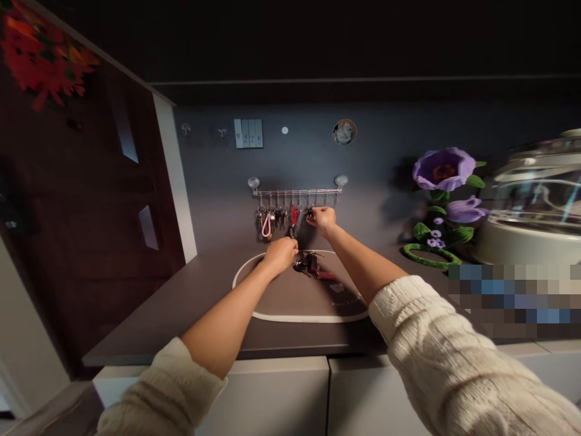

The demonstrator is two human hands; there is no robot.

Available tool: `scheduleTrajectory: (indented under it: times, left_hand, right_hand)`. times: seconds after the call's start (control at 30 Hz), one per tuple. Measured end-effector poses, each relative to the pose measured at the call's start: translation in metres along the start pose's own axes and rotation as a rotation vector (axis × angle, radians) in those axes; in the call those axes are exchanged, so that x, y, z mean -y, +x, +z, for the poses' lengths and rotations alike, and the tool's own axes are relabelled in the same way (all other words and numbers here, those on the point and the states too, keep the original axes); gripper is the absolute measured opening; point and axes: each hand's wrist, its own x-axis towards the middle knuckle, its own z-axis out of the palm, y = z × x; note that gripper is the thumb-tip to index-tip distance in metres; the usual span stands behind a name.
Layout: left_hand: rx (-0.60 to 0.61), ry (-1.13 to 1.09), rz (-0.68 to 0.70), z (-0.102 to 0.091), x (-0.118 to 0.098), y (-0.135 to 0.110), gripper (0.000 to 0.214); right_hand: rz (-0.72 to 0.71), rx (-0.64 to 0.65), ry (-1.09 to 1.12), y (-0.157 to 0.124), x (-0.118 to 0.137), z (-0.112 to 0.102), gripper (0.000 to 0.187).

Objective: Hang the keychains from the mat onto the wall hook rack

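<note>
A metal hook rail [297, 191] is stuck to the grey wall on two suction cups, with several key bunches [272, 219] hanging from it. My right hand [323, 219] is raised to the rail's right part, fingers pinched on a small dark key [310, 212] by a hook. My left hand [280, 253] is lower, closed over the top of a dark bunch of keys [308, 264] that lies on an oval brown mat [281, 293] with a white rim. A red tag hangs just above my left hand.
The dark countertop [181, 309] tops white cabinet fronts. A dark wooden door stands at the left. Purple artificial flowers [442, 200] and a glass-lidded appliance [535, 206] sit at the right. Light switches [248, 133] are on the wall above the rail.
</note>
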Motion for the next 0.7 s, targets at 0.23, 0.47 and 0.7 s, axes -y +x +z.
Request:
scheduleTrajectory:
  times: [0.23,0.47,0.7]
  left_hand:
    - [0.004,-0.038,0.009,0.002,0.003,0.001,0.017]
    - [-0.029,-0.125,0.032,0.004,0.008,0.004,0.017]
    - [-0.018,-0.178,0.071,0.004,0.006,0.005,0.018]
  right_hand:
    - [-0.018,0.030,-0.015,0.002,-0.005,-0.003,0.011]
    - [0.002,0.058,-0.015,-0.009,-0.004,-0.012,0.013]
    - [0.010,0.079,-0.027,-0.027,-0.004,-0.028,0.012]
